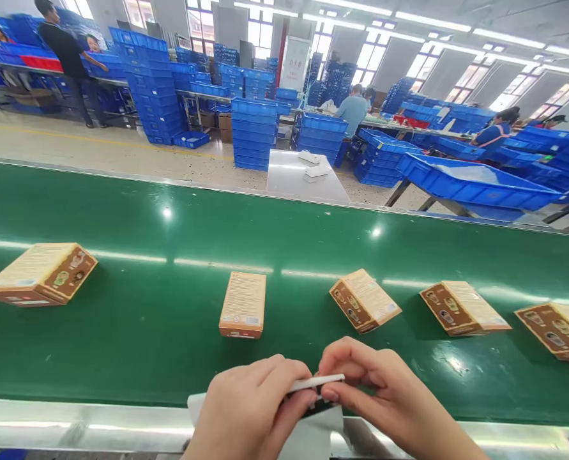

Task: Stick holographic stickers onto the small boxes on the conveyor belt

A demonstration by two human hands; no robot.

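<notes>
Holding: from my remote seat I see both hands on one white piece [329,381], above the belt's near edge.
Left hand [253,399]: the grip is pinched, thumb below and fingers above, closed to the piece's thickness.
Right hand [384,390]: a looser grip, thumb and curled fingers closed around the piece's right end.
Dark part [318,406]: just under the white piece, mostly hidden by fingers; I cannot tell whether the two are joined.
Pale sheet [313,437]: beneath the hands, partly over the metal edge [73,425].
Boxes [364,299]: five on the green belt [131,345], plus a sliver at the left; neither hand touches any.
Boxes, done: I'd judge them closed, since no open flap faces me; their contents I cannot tell.
Piece, left: I'd call the handwork unfinished, as the white piece is between the fingers, not set down.
Bench [288,185]: beyond the belt, bearing white objects [316,171] too far off to identify.
Behind: stacked blue bins [254,134] and people [354,108] at work.
</notes>
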